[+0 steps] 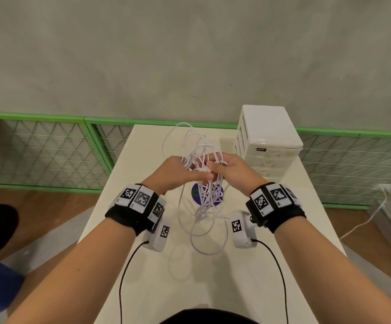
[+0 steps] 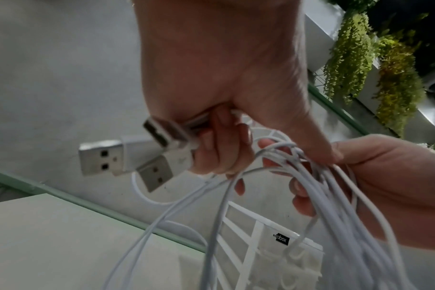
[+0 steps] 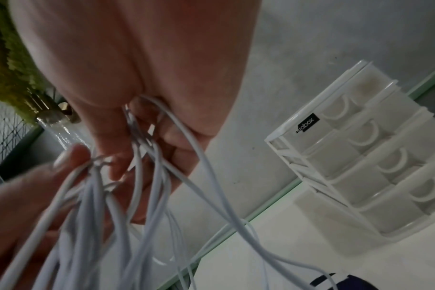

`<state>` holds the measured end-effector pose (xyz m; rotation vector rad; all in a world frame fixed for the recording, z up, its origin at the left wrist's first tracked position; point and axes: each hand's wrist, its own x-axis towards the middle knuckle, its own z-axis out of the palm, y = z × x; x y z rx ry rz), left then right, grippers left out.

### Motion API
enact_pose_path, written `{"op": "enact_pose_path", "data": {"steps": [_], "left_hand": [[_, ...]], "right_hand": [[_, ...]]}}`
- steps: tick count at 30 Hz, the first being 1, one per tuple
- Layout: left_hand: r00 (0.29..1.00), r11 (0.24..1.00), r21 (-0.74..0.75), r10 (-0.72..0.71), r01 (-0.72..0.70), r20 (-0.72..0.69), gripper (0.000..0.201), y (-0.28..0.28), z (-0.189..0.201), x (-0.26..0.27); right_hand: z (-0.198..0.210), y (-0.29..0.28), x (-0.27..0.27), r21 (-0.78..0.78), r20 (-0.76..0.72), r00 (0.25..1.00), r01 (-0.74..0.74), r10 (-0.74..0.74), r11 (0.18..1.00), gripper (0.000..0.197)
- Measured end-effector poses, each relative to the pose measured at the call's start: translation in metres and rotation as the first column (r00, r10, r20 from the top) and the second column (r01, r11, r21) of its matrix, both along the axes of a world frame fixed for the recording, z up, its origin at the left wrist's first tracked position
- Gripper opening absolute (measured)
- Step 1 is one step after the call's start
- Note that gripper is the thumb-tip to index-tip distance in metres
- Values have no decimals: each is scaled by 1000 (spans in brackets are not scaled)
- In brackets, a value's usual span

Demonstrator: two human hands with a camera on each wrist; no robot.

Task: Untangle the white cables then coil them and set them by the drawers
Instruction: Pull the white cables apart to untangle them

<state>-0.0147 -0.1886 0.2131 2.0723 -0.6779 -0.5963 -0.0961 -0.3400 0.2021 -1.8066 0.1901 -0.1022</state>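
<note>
The white counter (image 1: pixel 129 220) holds a white box of drawers (image 1: pixel 269 146) at its far right corner. A round purple sticker (image 1: pixel 198 197) sits in the middle. Loops of white cables (image 1: pixel 204 239) rest on top.

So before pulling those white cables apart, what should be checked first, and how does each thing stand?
1. Left hand grips the USB plugs: ok.
2. Right hand holds the white cables: ok.
3. Cables untangled: not ok, the strands cross in a bundle.
4. Cables coiled: not ok.
5. Table space by the drawers: ok.
6. Where the knot sits: cannot tell.
</note>
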Motion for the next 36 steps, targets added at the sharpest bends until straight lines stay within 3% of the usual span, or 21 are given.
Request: {"op": "enact_pose_path", "data": {"steps": [4, 7, 9, 12, 18, 20, 23, 26, 28, 33, 36], "left_hand": [[999, 1000, -27, 12, -13, -45, 19, 0, 9, -4], [994, 994, -21, 105, -105, 16, 20, 5, 10, 3], [976, 975, -59, 216, -213, 41, 15, 12, 7, 14], [933, 932, -112, 352, -344, 67, 19, 20, 5, 27], [911, 934, -103, 356, -341, 209, 44, 15, 3, 30], [903, 923, -107, 384, -370, 194, 44, 11, -2, 28], [905, 908, -136, 412, -397, 106, 47, 5, -7, 26], [903, 905, -130, 418, -404, 104, 47, 5, -10, 27], [890, 899, -112, 436, -423, 136, 45, 8, -11, 32], [864, 898, -73, 438, -434, 248, 37, 18, -18, 51], [846, 901, 14, 401, -433, 351, 34, 21, -17, 52]], "right_hand": [[-2, 6, 2, 26, 28, 1000, 4, -4, 1000, 18], [-12, -4, 1, 31, -25, 1000, 3, -2, 1000, 34], [-19, -17, -3, -86, -135, 991, -8, -3, 996, 38], [-37, -30, -10, -280, -267, 962, -17, -61, 960, 18], [-51, -42, -13, -623, -309, 900, 51, -307, 780, 35], [-50, -45, -14, -539, -298, 916, 71, -268, 840, 31], [-46, -44, -15, -221, -228, 960, 111, -162, 969, 20], [-41, -37, -13, 66, -124, 976, 188, -179, 980, 23], [-38, -37, -13, 155, -81, 976, 213, -202, 965, 21], [-42, -40, -17, 38, -126, 977, 180, -174, 983, 13], [-42, -36, -15, -330, -264, 958, 22, -115, 944, 11]]}}
